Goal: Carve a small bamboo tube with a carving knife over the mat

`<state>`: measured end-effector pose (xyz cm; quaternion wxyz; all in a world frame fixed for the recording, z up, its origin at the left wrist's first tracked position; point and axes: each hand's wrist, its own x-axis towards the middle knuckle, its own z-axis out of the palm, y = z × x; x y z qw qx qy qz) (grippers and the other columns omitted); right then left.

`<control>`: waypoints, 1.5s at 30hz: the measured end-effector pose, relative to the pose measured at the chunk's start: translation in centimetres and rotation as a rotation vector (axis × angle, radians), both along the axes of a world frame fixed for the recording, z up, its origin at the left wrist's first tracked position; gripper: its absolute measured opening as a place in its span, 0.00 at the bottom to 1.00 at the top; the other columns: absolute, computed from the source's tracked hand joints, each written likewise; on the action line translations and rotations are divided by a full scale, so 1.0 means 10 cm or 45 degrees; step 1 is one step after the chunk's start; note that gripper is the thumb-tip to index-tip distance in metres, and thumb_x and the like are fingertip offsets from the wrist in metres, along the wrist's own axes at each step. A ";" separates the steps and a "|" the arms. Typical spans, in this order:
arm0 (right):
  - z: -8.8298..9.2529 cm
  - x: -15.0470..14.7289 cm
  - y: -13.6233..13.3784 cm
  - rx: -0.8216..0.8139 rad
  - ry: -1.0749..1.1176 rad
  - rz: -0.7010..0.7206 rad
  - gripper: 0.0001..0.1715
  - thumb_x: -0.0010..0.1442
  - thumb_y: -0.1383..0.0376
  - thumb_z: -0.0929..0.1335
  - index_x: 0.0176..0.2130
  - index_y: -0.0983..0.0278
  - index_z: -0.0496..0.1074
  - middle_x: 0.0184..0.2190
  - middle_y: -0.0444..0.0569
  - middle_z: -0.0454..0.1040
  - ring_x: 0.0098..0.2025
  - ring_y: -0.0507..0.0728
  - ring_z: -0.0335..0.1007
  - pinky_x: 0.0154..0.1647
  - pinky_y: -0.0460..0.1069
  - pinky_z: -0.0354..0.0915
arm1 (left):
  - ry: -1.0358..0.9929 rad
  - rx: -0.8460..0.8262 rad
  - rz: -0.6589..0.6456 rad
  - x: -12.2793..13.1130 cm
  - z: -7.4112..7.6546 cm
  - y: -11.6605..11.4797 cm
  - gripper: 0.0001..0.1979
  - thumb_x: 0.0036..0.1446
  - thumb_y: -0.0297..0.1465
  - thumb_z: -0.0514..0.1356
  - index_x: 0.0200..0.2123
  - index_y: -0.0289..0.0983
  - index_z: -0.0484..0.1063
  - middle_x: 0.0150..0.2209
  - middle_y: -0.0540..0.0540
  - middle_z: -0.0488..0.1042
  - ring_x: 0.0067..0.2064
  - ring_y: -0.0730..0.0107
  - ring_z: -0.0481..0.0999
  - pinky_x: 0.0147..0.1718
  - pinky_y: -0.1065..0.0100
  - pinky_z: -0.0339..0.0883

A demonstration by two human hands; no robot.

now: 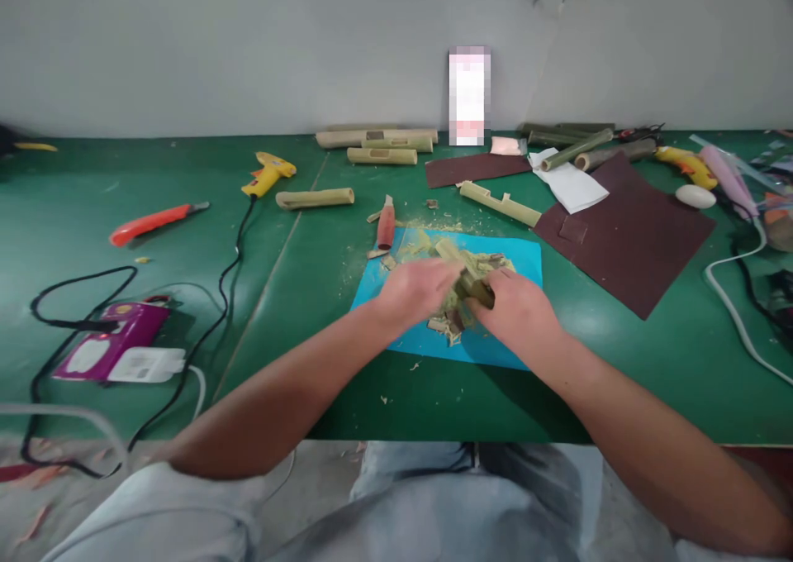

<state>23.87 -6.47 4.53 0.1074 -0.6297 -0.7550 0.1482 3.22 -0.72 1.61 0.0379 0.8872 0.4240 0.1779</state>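
My right hand [519,304] is closed around a short green bamboo tube [478,288], its hollow end turned toward that palm. My left hand [420,289] reaches the tube's other end with fingers pressed together; they are a little blurred, and what lies between them cannot be made out. Beneath both hands is a heap of bamboo shavings and chips [453,322] on a blue sheet [409,343]. A red-handled knife [386,225] lies at the sheet's upper left edge, close beyond my left hand.
Bamboo pieces [382,156] lie along the wall, one notched tube [500,204] nearer. Brown sheets [632,256] and white paper [570,182] are at right. Leftward are a yellow glue gun [270,175], an orange cutter [154,223], and a purple power strip [115,343] with cords. A phone [467,95] leans upright.
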 end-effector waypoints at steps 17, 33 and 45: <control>-0.01 0.00 0.00 0.002 -0.020 -0.013 0.10 0.67 0.59 0.70 0.39 0.63 0.74 0.42 0.56 0.80 0.44 0.62 0.76 0.38 0.52 0.63 | 0.010 0.009 -0.145 0.00 -0.01 -0.04 0.21 0.76 0.36 0.50 0.53 0.40 0.82 0.33 0.45 0.81 0.35 0.64 0.80 0.32 0.67 0.70; 0.09 0.02 -0.06 -0.038 -0.094 -0.067 0.15 0.63 0.54 0.73 0.43 0.63 0.77 0.45 0.57 0.81 0.46 0.64 0.78 0.38 0.53 0.65 | -0.201 -0.057 0.103 -0.14 -0.02 0.27 0.18 0.74 0.34 0.55 0.55 0.37 0.83 0.44 0.41 0.86 0.45 0.61 0.84 0.44 0.64 0.77; 0.04 0.05 -0.05 -0.054 -0.131 -0.051 0.13 0.65 0.55 0.71 0.38 0.62 0.76 0.38 0.56 0.80 0.40 0.64 0.77 0.31 0.53 0.60 | -0.033 -0.093 -0.257 0.05 0.04 -0.16 0.18 0.76 0.37 0.53 0.52 0.42 0.83 0.36 0.45 0.84 0.38 0.64 0.83 0.34 0.68 0.72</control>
